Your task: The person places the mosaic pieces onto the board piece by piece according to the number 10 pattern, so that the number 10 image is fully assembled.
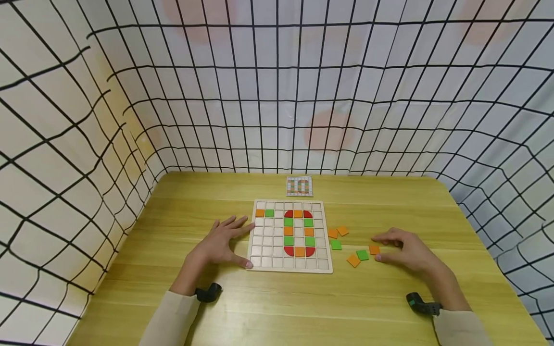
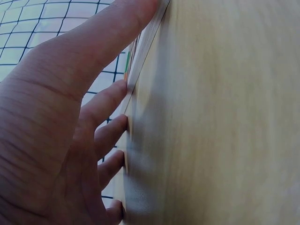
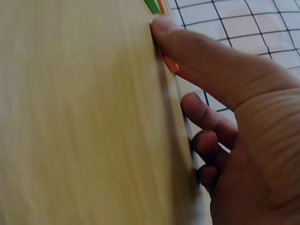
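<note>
A square wooden grid board lies on the table with red, orange and green pieces forming a ring on its right side. An orange tile and a green tile fill two cells at its upper left. My left hand, fingers spread, touches the board's left edge, the thumb at the near corner. To the right of the board, my right hand rests low over the table. Its thumb and forefinger stand apart around a loose orange tile, also visible beside the thumb in the right wrist view.
Between board and right hand lie several loose tiles, including a green tile and an orange tile. A small pattern card lies behind the board. Black netting encloses the wooden table at the back and sides.
</note>
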Action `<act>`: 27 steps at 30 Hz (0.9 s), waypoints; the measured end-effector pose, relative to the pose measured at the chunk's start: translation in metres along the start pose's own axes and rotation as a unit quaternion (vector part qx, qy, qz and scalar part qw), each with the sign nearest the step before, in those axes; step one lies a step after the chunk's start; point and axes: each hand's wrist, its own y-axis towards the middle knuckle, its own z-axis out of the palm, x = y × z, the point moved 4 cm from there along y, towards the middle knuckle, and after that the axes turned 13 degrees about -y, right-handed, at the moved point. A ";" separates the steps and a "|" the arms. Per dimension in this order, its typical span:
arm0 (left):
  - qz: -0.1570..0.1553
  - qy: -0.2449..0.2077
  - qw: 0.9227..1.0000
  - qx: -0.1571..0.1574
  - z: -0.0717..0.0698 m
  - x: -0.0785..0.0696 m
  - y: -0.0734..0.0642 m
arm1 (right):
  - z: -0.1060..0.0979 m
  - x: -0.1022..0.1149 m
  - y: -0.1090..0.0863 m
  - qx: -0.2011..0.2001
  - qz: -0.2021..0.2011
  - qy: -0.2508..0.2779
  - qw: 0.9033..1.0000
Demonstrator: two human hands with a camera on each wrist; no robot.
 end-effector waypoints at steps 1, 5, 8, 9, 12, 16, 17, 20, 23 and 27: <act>0.000 0.001 1.000 0.000 0.000 0.000 0.000 | 0.001 0.000 0.000 -0.001 -0.009 -0.003 1.000; -0.004 0.004 1.000 0.000 0.000 0.001 0.000 | 0.003 0.001 0.001 -0.010 -0.021 0.006 1.000; -0.004 0.005 1.000 0.000 -0.001 0.000 -0.001 | 0.003 0.002 0.002 -0.016 -0.015 0.013 1.000; -0.002 0.005 1.000 -0.001 -0.001 0.000 -0.001 | 0.003 0.002 0.002 -0.017 -0.011 0.013 1.000; -0.001 0.004 1.000 -0.001 -0.001 0.000 -0.001 | 0.004 0.002 0.004 -0.018 0.005 0.016 1.000; -0.005 0.006 1.000 0.001 -0.001 0.000 -0.001 | 0.005 0.004 0.009 -0.025 0.024 0.017 0.999; -0.005 0.007 1.000 0.000 -0.001 0.000 -0.001 | 0.005 0.005 0.011 -0.029 0.025 0.017 0.999; -0.008 0.008 1.000 0.001 -0.001 0.000 -0.001 | 0.006 0.014 0.020 -0.038 0.021 0.013 0.999; -0.008 0.006 1.000 0.000 -0.001 -0.001 -0.001 | 0.008 0.026 0.031 -0.045 0.011 0.006 0.999; -0.008 0.006 1.000 -0.002 -0.002 -0.003 -0.002 | 0.012 0.048 0.047 -0.041 0.004 0.005 0.999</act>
